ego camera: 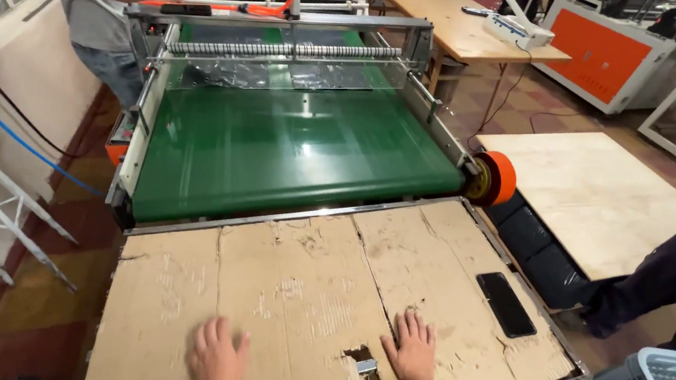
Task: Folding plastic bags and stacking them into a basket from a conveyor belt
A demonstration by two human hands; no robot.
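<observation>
Head view: both hands (314,357) flat on cardboard (295,293)

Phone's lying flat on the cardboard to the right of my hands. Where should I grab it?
Probably with the right hand, which is nearest. Pinch the phone across its two long edges, coming from above: it lies flat and face up on the cardboard, slightly angled, with bare board all round, so nothing blocks either edge.

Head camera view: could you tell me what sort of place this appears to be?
Probably a small factory or workshop: a green conveyor belt on a roller machine, an orange machine cabinet behind, and plywood worktables.
</observation>
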